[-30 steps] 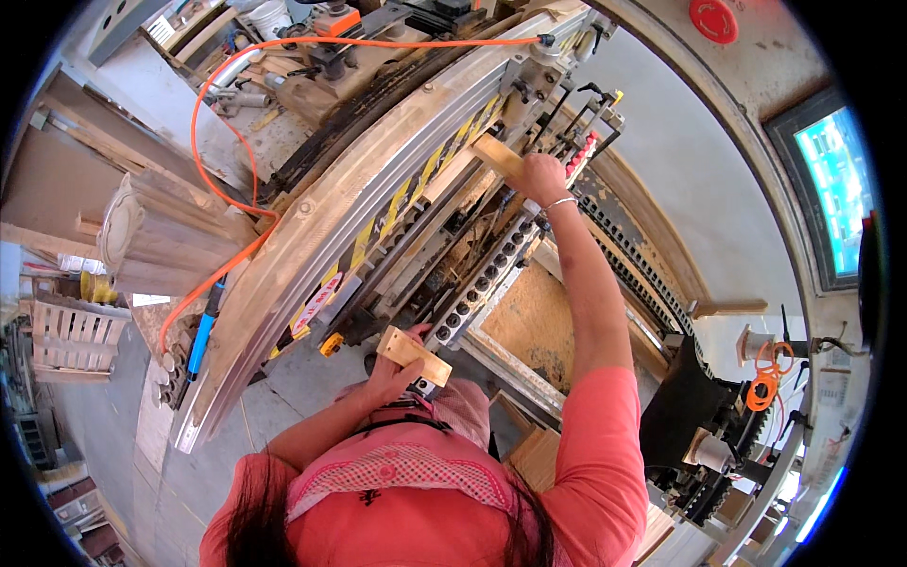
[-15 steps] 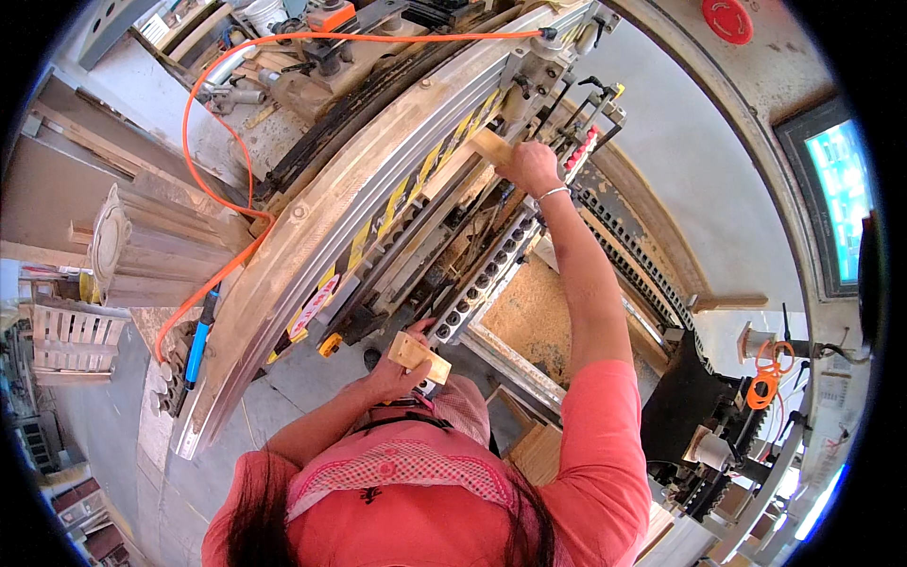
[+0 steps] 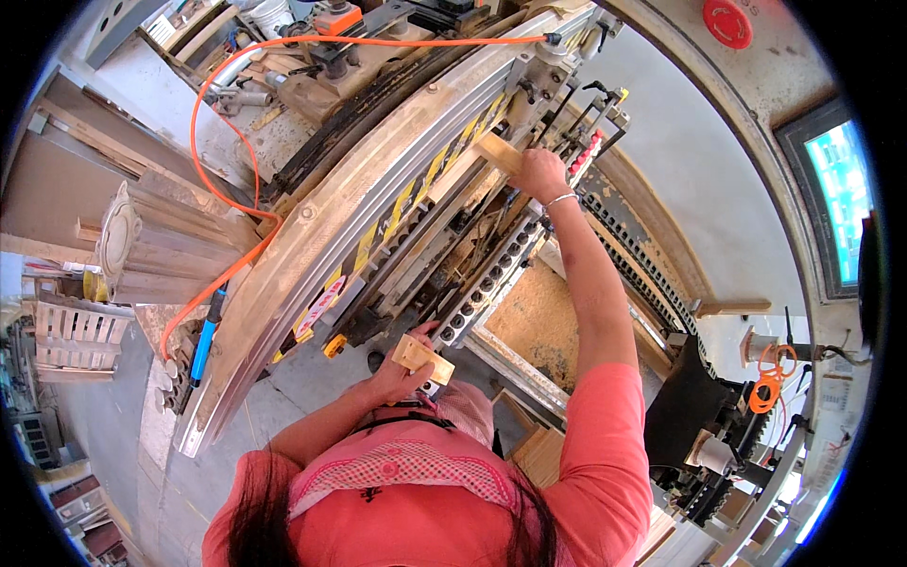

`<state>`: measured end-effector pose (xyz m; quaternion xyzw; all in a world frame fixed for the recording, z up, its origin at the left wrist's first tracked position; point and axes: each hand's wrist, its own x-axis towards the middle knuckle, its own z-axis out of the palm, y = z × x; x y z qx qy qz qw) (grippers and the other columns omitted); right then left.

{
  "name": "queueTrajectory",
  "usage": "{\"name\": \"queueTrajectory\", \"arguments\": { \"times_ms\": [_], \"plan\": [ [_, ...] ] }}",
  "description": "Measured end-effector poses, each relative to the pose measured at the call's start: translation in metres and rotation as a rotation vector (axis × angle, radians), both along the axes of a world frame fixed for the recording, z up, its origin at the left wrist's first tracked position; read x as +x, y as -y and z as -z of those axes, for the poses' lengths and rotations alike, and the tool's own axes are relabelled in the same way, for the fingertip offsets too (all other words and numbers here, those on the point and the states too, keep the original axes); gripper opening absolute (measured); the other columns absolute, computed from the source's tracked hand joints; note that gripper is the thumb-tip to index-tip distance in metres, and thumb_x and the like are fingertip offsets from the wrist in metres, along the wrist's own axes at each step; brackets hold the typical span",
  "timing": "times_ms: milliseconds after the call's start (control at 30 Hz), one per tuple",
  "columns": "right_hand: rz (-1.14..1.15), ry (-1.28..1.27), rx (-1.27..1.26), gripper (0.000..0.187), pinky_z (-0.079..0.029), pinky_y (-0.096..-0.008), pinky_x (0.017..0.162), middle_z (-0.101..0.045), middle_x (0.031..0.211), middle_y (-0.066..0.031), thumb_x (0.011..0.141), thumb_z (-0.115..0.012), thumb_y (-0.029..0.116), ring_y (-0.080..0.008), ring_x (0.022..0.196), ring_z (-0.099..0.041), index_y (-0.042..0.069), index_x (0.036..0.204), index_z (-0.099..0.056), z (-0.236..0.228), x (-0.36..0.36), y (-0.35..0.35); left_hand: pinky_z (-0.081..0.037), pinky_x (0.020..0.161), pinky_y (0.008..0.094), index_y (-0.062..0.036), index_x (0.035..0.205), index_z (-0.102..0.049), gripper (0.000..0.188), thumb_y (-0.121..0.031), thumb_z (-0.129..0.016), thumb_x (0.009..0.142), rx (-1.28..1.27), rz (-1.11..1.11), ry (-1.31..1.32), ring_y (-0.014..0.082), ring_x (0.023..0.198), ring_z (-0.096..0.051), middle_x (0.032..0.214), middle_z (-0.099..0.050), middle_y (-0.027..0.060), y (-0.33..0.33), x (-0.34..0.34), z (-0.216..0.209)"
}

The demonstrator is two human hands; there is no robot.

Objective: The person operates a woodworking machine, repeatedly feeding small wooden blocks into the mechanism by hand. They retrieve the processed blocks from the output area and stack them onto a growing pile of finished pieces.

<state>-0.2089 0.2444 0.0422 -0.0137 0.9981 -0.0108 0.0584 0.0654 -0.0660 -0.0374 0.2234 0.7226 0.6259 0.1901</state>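
My right hand [image 3: 542, 176] reaches out over the machine, closed on one end of a short pale wooden block [image 3: 498, 151]. The block's other end points left, above a yellow-and-black striped strip [image 3: 402, 210] on the machine. Close to my waist, my left hand [image 3: 397, 378] grips a second wooden piece [image 3: 422, 358], its thumb across the top face. That piece is beside the near end of a white rail [image 3: 485, 285] with a row of dark round rollers. Part of my left fingers is hidden behind the wood.
A curved-looking metal-and-wood beam [image 3: 274, 274] runs along the left, with an orange hose [image 3: 198, 142] over it. Sawdust covers a panel [image 3: 529, 321] right of the rollers. A lit screen [image 3: 839, 203] and a red button [image 3: 727, 23] are at the right.
The view has shifted slightly. My right hand and its block have moved a little right and down; both hands keep their hold.
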Motion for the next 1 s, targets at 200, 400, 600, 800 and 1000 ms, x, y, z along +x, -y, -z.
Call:
{"name": "queueTrajectory", "arguments": {
  "times_ms": [200,400,600,800,1000],
  "plan": [
    [-0.059,-0.038,0.020,0.038,-0.053,-0.0392,0.073,-0.067,0.083,-0.0164,0.064,-0.071,0.037,-0.0305,0.081,-0.066,0.003,0.081,-0.068,0.009,-0.004,-0.007,-0.038,0.091,0.0319,-0.0016,0.108,-0.044,0.032,-0.005,-0.057,0.079,0.034,-0.016,0.018,0.0249,0.114,-0.047,0.133,-0.040,0.0210,-0.001,0.001,0.002],
    [-0.059,-0.025,0.015,0.037,-0.054,-0.0387,0.071,-0.067,0.080,-0.0152,0.062,-0.072,0.037,-0.0302,0.078,-0.066,0.006,0.082,-0.069,0.013,-0.007,-0.010,-0.038,0.091,0.0322,-0.0013,0.108,-0.044,0.032,-0.005,-0.058,0.079,-0.043,0.017,-0.005,0.0243,0.115,-0.046,0.134,-0.038,0.0224,-0.001,-0.001,0.000],
    [-0.073,-0.026,0.007,0.039,-0.052,-0.0392,0.070,-0.066,0.077,-0.0156,0.064,-0.069,0.040,-0.0307,0.077,-0.065,0.003,0.078,-0.068,0.015,-0.008,-0.012,-0.037,0.092,0.0324,-0.0010,0.105,-0.045,0.030,-0.004,-0.058,0.079,-0.073,0.014,0.085,0.0263,0.118,-0.045,0.132,-0.041,0.0217,-0.003,-0.003,-0.015],
    [-0.136,-0.063,-0.007,0.039,-0.053,-0.0387,0.069,-0.065,0.075,-0.0156,0.063,-0.070,0.039,-0.0304,0.075,-0.065,0.003,0.077,-0.068,0.018,-0.008,-0.016,-0.031,0.098,0.0401,-0.0032,0.096,-0.047,0.021,-0.009,-0.058,0.079,0.005,0.022,0.082,0.0319,0.125,-0.038,0.134,-0.038,0.0268,-0.003,-0.004,-0.010],
    [-0.151,-0.091,-0.032,0.037,-0.053,-0.0395,0.069,-0.065,0.075,-0.0162,0.061,-0.073,0.037,-0.0312,0.075,-0.065,0.003,0.075,-0.068,0.013,-0.005,-0.014,-0.034,0.096,0.0353,-0.0010,0.106,-0.044,0.030,-0.005,-0.059,0.080,0.020,0.042,0.032,0.0296,0.126,-0.038,0.129,-0.042,0.0244,-0.001,-0.003,-0.004]
  ]
}}
